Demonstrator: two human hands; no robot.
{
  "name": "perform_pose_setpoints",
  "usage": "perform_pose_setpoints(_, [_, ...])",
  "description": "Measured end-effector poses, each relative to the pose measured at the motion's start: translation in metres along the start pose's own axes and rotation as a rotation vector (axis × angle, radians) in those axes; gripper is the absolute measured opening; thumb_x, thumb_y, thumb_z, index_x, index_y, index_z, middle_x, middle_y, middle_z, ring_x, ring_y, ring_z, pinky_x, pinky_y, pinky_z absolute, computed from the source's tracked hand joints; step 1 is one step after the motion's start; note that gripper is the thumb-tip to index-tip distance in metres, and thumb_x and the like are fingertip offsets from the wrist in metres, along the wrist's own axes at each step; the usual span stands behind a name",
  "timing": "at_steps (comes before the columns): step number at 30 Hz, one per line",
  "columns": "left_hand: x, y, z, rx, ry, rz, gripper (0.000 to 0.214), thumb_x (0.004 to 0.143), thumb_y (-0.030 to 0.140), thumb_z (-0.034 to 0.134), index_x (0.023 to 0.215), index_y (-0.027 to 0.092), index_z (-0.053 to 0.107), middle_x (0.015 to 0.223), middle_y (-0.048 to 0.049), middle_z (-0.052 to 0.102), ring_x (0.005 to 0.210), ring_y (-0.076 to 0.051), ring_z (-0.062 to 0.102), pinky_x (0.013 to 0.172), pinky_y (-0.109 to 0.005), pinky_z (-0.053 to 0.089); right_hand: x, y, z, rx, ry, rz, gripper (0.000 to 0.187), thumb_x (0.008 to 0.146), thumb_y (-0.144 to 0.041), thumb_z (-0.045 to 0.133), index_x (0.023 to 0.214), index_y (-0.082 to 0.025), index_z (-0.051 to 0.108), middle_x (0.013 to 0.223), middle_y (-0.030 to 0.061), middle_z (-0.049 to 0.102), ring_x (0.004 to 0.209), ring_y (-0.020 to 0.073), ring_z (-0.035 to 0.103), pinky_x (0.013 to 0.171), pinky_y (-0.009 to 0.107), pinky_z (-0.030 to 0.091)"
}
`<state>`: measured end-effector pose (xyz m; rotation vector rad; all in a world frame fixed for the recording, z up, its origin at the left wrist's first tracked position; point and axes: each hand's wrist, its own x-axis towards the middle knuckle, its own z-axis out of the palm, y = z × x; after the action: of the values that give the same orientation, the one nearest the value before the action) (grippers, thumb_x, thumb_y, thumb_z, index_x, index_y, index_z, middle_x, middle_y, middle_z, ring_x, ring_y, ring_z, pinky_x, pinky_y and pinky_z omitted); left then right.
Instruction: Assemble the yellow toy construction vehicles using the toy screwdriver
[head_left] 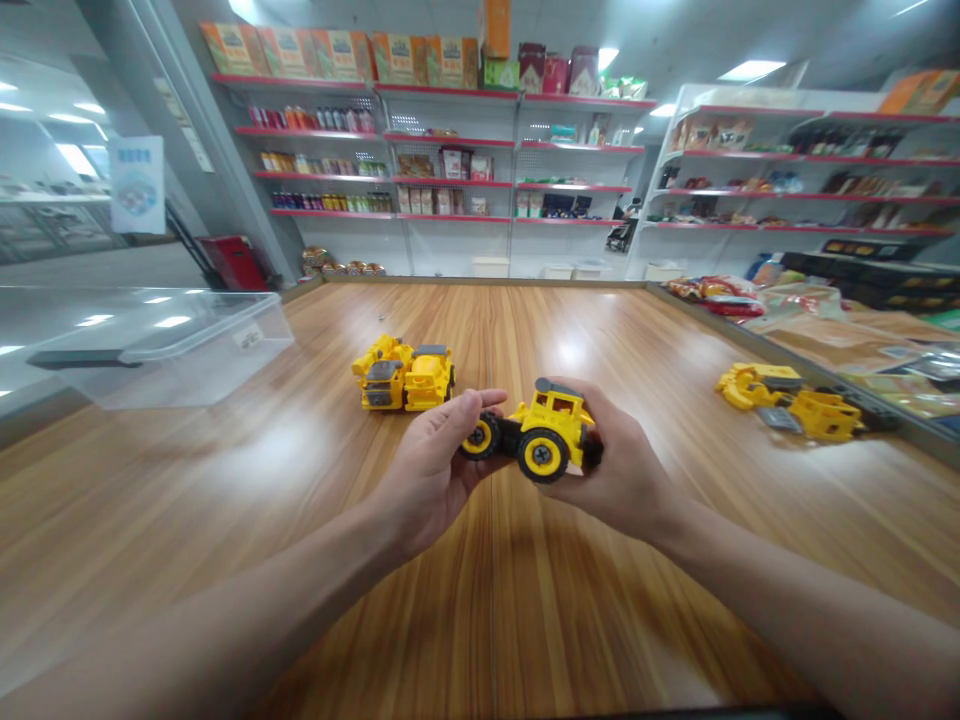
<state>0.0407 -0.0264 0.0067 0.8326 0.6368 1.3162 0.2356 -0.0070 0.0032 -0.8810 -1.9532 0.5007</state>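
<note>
Between my hands, above the table, is a yellow toy truck (556, 412) with a cab, a black chassis and black tyres on yellow hubs. My left hand (439, 460) is closed on its left end, thumb by the wheel there. My right hand (619, 455) wraps round the cab end from behind; some of its fingers are hidden by the truck. Just beyond my left hand, two yellow toy vehicles (429, 378) with grey parts stand side by side. Off to the right lie yellow toy vehicle parts (825, 412) with a black chassis piece beside them.
A wooden table (315, 610) with a raised rim spreads out under my arms. On its left stands a clear plastic box (202, 365). Bagged goods (825, 310) lie past the right rim. Stocked shelves (450, 185) line the far wall.
</note>
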Motion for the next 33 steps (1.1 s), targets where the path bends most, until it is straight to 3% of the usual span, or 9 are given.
perform_pose_setpoints(3, [-0.003, 0.000, -0.004, 0.095, -0.183, -0.026, 0.042, 0.080, 0.039, 0.072, 0.116, 0.019, 0.063, 0.107, -0.0091, 0.066, 0.091, -0.021, 0.065, 0.065, -0.030, 0.060, 0.003, -0.003, -0.002, 0.216, 0.018, 0.148, 0.051, 0.068, -0.031, 0.080, 0.113, -0.021, 0.059, 0.089, 0.0016, 0.066, 0.074, 0.0152, 0.063, 0.064, 0.026, 0.052])
perform_pose_setpoints(6, [-0.003, -0.001, -0.006, 0.357, -0.297, 0.025, 0.054, 0.073, 0.028, 0.079, 0.122, 0.023, 0.059, 0.116, -0.0108, 0.065, 0.094, -0.025, 0.065, 0.055, -0.027, 0.057, 0.003, 0.000, 0.001, 0.510, -0.074, 0.377, 0.034, 0.076, -0.041, 0.075, 0.097, -0.019, 0.062, 0.076, 0.0001, 0.061, 0.060, 0.0109, 0.057, 0.052, 0.022, 0.047])
perform_pose_setpoints(11, [-0.004, -0.005, -0.002, 0.624, -0.281, 0.083, 0.039, 0.077, 0.029, 0.075, 0.113, 0.020, 0.064, 0.111, -0.0074, 0.069, 0.106, -0.023, 0.064, 0.088, -0.034, 0.053, -0.003, 0.000, 0.014, 0.803, -0.160, 0.602, 0.035, 0.080, -0.051, 0.069, 0.092, -0.019, 0.059, 0.062, -0.0052, 0.046, 0.043, 0.0044, 0.033, 0.036, 0.017, 0.021])
perform_pose_setpoints(16, [-0.005, -0.005, 0.004, 0.552, -0.345, 0.098, 0.031, 0.087, 0.031, 0.064, 0.117, 0.022, 0.064, 0.118, -0.0076, 0.067, 0.112, -0.021, 0.061, 0.098, -0.035, 0.048, -0.005, -0.005, 0.017, 0.897, -0.196, 0.605, 0.039, 0.084, -0.055, 0.064, 0.090, -0.018, 0.058, 0.064, -0.0059, 0.046, 0.040, 0.0018, 0.028, 0.035, 0.017, 0.016])
perform_pose_setpoints(22, [-0.003, -0.010, 0.001, 0.511, -0.260, 0.054, 0.023, 0.086, 0.031, 0.065, 0.104, 0.017, 0.068, 0.092, -0.0058, 0.069, 0.090, -0.018, 0.063, 0.087, -0.035, 0.050, 0.001, 0.004, 0.006, 0.548, -0.411, 0.573, 0.050, 0.086, -0.062, 0.058, 0.090, -0.013, 0.066, 0.071, 0.0046, 0.068, 0.038, 0.0030, 0.032, 0.035, 0.020, 0.019])
perform_pose_setpoints(25, [0.001, -0.014, -0.003, 0.370, -0.196, 0.003, 0.025, 0.083, 0.030, 0.068, 0.104, 0.017, 0.067, 0.098, -0.0067, 0.069, 0.094, -0.019, 0.063, 0.086, -0.034, 0.050, 0.007, 0.008, -0.007, 0.286, -0.490, 0.554, 0.054, 0.085, -0.066, 0.055, 0.080, -0.014, 0.069, 0.067, 0.0060, 0.070, 0.039, 0.0051, 0.038, 0.039, 0.022, 0.023])
perform_pose_setpoints(27, [0.003, -0.014, -0.005, 0.269, -0.102, -0.021, 0.025, 0.081, 0.029, 0.069, 0.103, 0.017, 0.065, 0.103, -0.0074, 0.068, 0.093, -0.019, 0.063, 0.075, -0.031, 0.052, 0.013, 0.012, -0.020, 0.009, -0.480, 0.499, 0.055, 0.084, -0.066, 0.056, 0.065, -0.015, 0.065, 0.055, 0.0030, 0.063, 0.042, 0.0083, 0.045, 0.043, 0.024, 0.028])
perform_pose_setpoints(30, [0.005, -0.012, -0.006, 0.200, 0.035, -0.024, 0.023, 0.081, 0.030, 0.065, 0.099, 0.015, 0.064, 0.097, -0.0079, 0.067, 0.082, -0.018, 0.062, 0.059, -0.027, 0.049, 0.018, 0.023, -0.039, -0.447, -0.322, 0.387, 0.052, 0.082, -0.063, 0.059, 0.056, -0.018, 0.058, 0.049, 0.0004, 0.055, 0.045, 0.0113, 0.048, 0.045, 0.026, 0.026])
perform_pose_setpoints(33, [0.006, -0.011, -0.007, 0.205, 0.084, -0.034, 0.022, 0.080, 0.032, 0.062, 0.093, 0.014, 0.063, 0.088, -0.0069, 0.066, 0.070, -0.016, 0.058, 0.052, -0.026, 0.044, 0.018, 0.034, -0.051, -0.679, -0.433, 0.397, 0.037, 0.079, -0.053, 0.065, 0.063, -0.020, 0.064, 0.056, 0.0015, 0.060, 0.049, 0.0140, 0.051, 0.047, 0.027, 0.027])
